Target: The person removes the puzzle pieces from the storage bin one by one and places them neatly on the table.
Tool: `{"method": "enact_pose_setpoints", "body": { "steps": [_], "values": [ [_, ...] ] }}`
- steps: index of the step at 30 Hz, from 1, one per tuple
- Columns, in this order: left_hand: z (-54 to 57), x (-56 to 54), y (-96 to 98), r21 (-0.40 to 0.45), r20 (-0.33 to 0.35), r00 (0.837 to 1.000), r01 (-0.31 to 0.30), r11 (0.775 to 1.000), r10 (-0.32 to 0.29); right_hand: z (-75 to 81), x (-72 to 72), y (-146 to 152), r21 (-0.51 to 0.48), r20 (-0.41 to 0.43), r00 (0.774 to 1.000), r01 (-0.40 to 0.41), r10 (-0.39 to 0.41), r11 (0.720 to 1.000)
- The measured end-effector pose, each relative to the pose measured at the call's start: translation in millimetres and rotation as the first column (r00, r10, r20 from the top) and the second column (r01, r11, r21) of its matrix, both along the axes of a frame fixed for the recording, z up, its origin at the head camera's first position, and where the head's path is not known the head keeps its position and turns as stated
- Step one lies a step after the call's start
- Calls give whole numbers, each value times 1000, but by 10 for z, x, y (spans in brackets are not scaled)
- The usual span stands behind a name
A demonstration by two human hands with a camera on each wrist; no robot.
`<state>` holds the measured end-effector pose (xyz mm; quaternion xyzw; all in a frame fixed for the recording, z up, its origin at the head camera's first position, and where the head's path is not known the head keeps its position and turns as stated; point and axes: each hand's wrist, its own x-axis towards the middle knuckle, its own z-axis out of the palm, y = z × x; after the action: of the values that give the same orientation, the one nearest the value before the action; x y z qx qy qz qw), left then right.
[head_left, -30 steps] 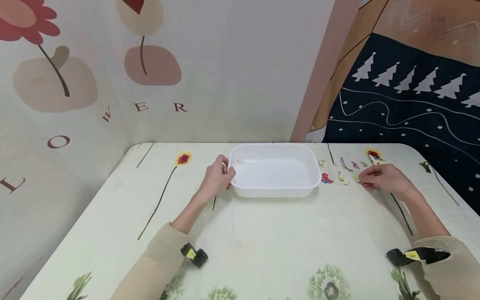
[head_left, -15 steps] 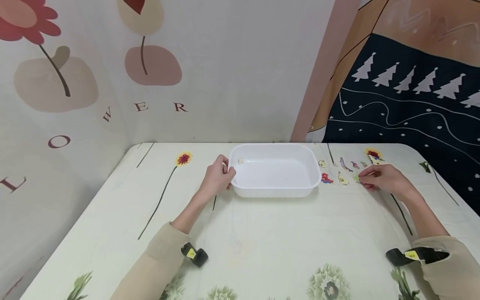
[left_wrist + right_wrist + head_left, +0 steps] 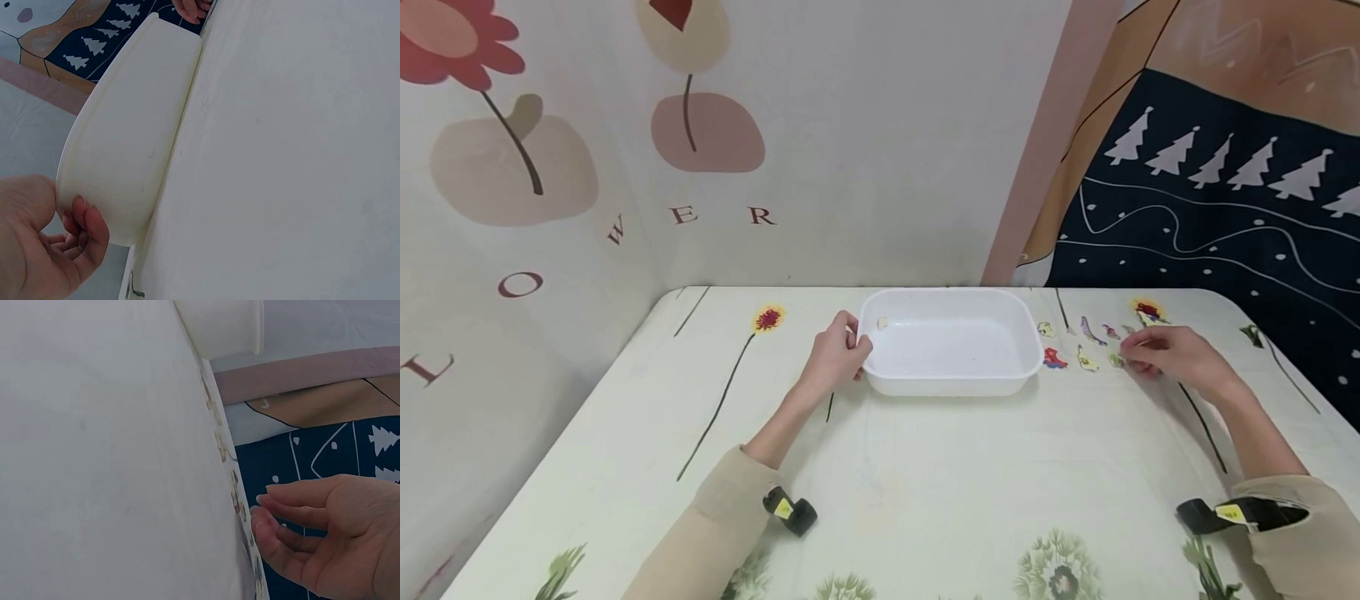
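A shallow white plastic tub [image 3: 955,385] stands at the back of the table, a small pale cutout [image 3: 882,322] inside it near its left end. My left hand [image 3: 835,354] grips the tub's left rim, fingers curled at its end wall, as the left wrist view also shows. Over at the right, my right hand [image 3: 1176,358] hovers low over the table, its fingertips right beside a small green cutout [image 3: 1116,360]. In the right wrist view its fingers are loosely bent, thumb apart from them, with nothing visible between.
Several small flat cutouts lie between tub and right hand, among them a red and blue one [image 3: 1054,358], a yellow one [image 3: 1086,359] and a purple one [image 3: 1092,331]. A flower-print cloth [image 3: 925,483] covers the table; a printed curtain [image 3: 880,167] hangs behind.
The right hand has shifted slightly to the right, and the green cutout at its fingertips now shows darker and smaller. The left hand and the tub have stayed in place.
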<state>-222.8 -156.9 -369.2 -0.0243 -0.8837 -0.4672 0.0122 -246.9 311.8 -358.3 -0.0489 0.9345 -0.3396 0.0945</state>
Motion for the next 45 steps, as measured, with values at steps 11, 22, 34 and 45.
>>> {"method": "enact_pose_setpoints", "body": {
  "steps": [11,22,34,45],
  "values": [
    [-15,6,-18,-2,7,1000,-8,1000,8,123,-2,-251,-21,-126,992,-35,32,999],
    [-24,4,-5,1,-1,1000,0,1000,0,243,9,-639,-52,-211,974,-91,78,994],
    [-30,-10,-13,-4,0,1000,-1,1000,1,330,-14,-1127,-97,-221,964,-176,152,980],
    [-23,-5,-2,4,-6,1000,3,1000,-3,324,-140,-1544,-124,-248,943,-258,222,958]
  ]
}}
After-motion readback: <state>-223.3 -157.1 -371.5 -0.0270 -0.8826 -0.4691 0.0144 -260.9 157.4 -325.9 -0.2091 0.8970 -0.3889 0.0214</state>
